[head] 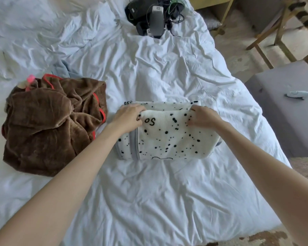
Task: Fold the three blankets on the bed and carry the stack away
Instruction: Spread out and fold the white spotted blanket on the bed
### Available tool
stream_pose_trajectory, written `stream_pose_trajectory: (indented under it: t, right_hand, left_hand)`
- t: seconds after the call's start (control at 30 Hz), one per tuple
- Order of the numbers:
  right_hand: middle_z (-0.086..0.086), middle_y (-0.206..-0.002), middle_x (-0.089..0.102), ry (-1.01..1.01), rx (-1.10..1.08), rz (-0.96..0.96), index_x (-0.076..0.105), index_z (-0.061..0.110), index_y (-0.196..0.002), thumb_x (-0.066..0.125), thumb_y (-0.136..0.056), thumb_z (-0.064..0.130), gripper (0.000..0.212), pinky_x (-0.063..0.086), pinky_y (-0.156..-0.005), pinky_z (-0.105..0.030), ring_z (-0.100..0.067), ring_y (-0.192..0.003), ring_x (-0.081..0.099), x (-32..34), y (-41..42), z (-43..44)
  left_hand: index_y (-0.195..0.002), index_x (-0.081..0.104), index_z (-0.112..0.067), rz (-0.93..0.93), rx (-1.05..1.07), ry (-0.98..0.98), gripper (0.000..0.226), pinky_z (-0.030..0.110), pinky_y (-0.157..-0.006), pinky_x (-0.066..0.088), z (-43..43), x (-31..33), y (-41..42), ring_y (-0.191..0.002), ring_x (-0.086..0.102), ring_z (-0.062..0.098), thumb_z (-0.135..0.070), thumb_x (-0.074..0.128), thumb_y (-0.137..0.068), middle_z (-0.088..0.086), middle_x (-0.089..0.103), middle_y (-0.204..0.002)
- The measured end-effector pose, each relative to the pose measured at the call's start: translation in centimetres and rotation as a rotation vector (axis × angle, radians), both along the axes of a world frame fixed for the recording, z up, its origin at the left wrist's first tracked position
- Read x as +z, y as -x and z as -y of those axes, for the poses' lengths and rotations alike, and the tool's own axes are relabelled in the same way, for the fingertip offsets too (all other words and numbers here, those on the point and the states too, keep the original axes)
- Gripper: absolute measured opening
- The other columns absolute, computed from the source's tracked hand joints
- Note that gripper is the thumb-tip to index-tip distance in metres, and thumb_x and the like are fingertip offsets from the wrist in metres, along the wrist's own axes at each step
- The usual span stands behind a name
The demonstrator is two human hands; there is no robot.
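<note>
Head view: the left grip (130,118) and right grip (203,118) each pinch one end of the top fold of the white spotted blanket (167,139). It lies between them on the bed (149,201), probably held so the edges square up. Left of the left grip the brown blanket (50,125) sits crumpled (not yet folded), with a pale blue blanket (64,68) just beyond.

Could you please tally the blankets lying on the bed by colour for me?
White blanket with black spots, gripped by the left hand and the right hand: 1
Brown blanket with red trim, crumpled: 1
Light blue blanket, only partly showing behind the brown one: 1
Total: 3
</note>
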State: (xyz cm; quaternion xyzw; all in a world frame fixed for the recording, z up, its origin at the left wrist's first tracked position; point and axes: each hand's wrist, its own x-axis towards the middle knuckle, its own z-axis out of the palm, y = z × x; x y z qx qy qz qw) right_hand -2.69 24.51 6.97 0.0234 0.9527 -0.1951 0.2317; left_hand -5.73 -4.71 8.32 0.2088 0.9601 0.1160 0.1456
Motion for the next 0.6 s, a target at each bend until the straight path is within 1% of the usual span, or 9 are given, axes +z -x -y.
stream_pose_trajectory:
  t: [0.07,0.17,0.23,0.3,0.37,0.4,0.47,0.53,0.6]
  right_hand:
    - [0.0,-0.086,0.06,-0.053,-0.041,-0.089,0.049,0.019,-0.1,0.063,-0.082,0.027,0.023,0.033,-0.074,-0.03,-0.025,-0.081,0.055,-1.2,1.6,0.3]
    - [-0.008,-0.113,0.06,-0.059,-0.138,-0.348,0.049,0.01,-0.118,0.055,-0.087,0.014,0.032,0.037,-0.091,-0.034,-0.027,-0.099,0.055,-3.2,2.2,1.2]
    - [-0.009,-0.116,0.057,-0.058,-0.223,-0.528,0.049,0.009,-0.12,0.054,-0.09,0.02,0.033,0.039,-0.092,-0.037,-0.027,-0.101,0.054,-4.2,1.4,1.9]
    - [-0.008,-0.121,0.053,-0.069,-0.34,-0.642,0.048,0.01,-0.121,0.056,-0.09,0.03,0.037,0.04,-0.093,-0.039,-0.026,-0.107,0.052,-5.4,0.1,2.2]
    - [-0.007,-0.136,0.045,-0.068,-0.498,-0.592,0.041,0.012,-0.13,0.063,-0.086,0.041,0.058,0.037,-0.103,-0.044,-0.026,-0.124,0.044,-7.1,-1.5,1.9]
    - [-0.007,-0.143,0.039,-0.034,-0.598,-0.516,0.035,0.013,-0.136,0.067,-0.082,0.049,0.072,0.034,-0.107,-0.046,-0.026,-0.131,0.038,-8.0,-2.1,1.6]
    - [-0.008,-0.149,0.031,0.075,-0.791,-0.345,0.026,0.014,-0.143,0.071,-0.072,0.06,0.096,0.031,-0.11,-0.052,-0.028,-0.138,0.03,-9.8,-2.5,0.7]
    - [-0.008,-0.148,0.033,0.186,-0.892,-0.221,0.022,0.019,-0.146,0.074,-0.066,0.065,0.106,0.034,-0.107,-0.057,-0.029,-0.137,0.033,-11.2,-2.2,-0.1]
    - [-0.004,-0.14,0.043,0.375,-0.935,-0.14,0.024,0.028,-0.142,0.077,-0.062,0.066,0.103,0.042,-0.101,-0.053,-0.028,-0.127,0.045,-12.4,-1.9,-0.7]
  left_hand:
    - [-0.129,0.056,-0.018,-0.109,0.053,-0.066,0.04,0.037,-0.096,0.038,-0.3,-1.6,1.0,-0.117,0.053,0.022,-0.008,0.054,-0.09,0.001,0.058,-0.129]
    - [-0.139,0.049,-0.015,-0.103,0.072,-0.082,0.046,0.04,-0.107,0.035,-0.8,-4.2,1.1,-0.131,0.045,0.023,-0.01,0.051,-0.093,0.004,0.049,-0.144]
    - [-0.142,0.045,-0.014,-0.117,0.056,-0.076,0.048,0.041,-0.112,0.033,-1.2,-5.9,0.5,-0.137,0.04,0.022,-0.015,0.051,-0.094,0.005,0.042,-0.15]
    - [-0.144,0.042,-0.014,-0.179,0.089,-0.087,0.05,0.042,-0.114,0.031,-1.4,-7.3,0.2,-0.14,0.037,0.023,-0.023,0.052,-0.096,0.006,0.038,-0.153]
    - [-0.147,0.036,-0.013,-0.216,0.201,-0.103,0.057,0.046,-0.115,0.028,-1.1,-8.5,0.4,-0.143,0.031,0.026,-0.032,0.053,-0.095,0.008,0.034,-0.155]
    - [-0.148,0.033,-0.014,-0.211,0.279,-0.107,0.062,0.048,-0.114,0.029,-0.6,-9.2,0.7,-0.142,0.031,0.028,-0.038,0.053,-0.094,0.01,0.032,-0.155]
    - [-0.147,0.028,-0.015,-0.149,0.446,-0.132,0.074,0.053,-0.105,0.037,0.3,-10.7,1.2,-0.137,0.035,0.031,-0.052,0.056,-0.089,0.012,0.033,-0.15]
    - [-0.15,0.017,-0.02,-0.006,0.598,-0.231,0.089,0.055,-0.1,0.041,1.0,-12.3,1.4,-0.132,0.039,0.034,-0.062,0.059,-0.083,0.014,0.033,-0.149]
    - [-0.152,0.005,-0.032,0.172,0.703,-0.385,0.099,0.049,-0.101,0.041,1.4,-13.8,1.6,-0.133,0.039,0.033,-0.07,0.059,-0.079,0.012,0.028,-0.153]
